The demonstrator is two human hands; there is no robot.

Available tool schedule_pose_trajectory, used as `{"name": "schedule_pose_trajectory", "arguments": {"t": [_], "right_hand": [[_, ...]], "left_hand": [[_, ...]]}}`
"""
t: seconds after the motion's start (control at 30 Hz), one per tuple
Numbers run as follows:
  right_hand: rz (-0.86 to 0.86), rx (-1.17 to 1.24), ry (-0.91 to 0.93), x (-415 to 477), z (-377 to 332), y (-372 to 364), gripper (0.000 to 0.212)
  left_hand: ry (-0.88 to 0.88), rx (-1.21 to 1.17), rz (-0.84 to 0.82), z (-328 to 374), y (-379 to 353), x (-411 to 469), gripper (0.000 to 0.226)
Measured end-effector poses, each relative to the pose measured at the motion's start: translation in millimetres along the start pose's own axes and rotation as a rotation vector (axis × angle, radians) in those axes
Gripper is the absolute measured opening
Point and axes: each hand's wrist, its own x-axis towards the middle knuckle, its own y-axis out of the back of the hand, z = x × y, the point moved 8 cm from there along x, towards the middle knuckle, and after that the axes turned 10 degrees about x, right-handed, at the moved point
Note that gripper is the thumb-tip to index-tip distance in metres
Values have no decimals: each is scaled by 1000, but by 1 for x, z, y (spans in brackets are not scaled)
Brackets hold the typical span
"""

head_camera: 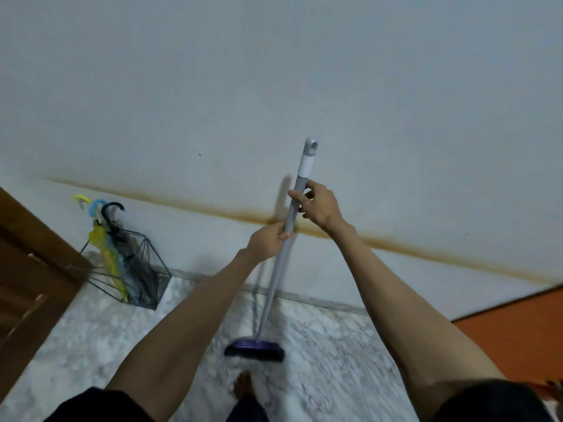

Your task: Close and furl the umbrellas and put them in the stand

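Broom (274, 281) in left hand (268, 243), right hand (320, 205) near wall (274, 86); stand (158, 287) well apart.

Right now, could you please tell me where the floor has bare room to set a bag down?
The floor is bare between stand and broom along the wall, and right of the broom up to the orange surface. Crowded: the stand, holding three umbrellas, beside the door.

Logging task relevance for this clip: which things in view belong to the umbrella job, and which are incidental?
Job: yellow umbrella, blue umbrella, black umbrella, all closed and standing in the wire stand.

Incidental: broom, gripped by left hand and right hand; wooden door; marble floor.
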Motion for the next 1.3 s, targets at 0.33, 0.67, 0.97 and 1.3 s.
{"name": "schedule_pose_trajectory", "arguments": {"t": [0.33,0.67,0.97,1.3], "right_hand": [[-28,-21,-184,88,38,-13,41],[-197,-200,-269,87,61,-38,61],[-287,-254,-314,41,112,-39,102],[-353,-106,-551,-145,284,-5,83]], "left_hand": [[10,-140,-50,-27,1,80,27],[71,-54,-127,-46,-14,91,41],[303,-106,-122,-75,-30,34,85],[633,-569,17,-61,-138,-179,21]]}}
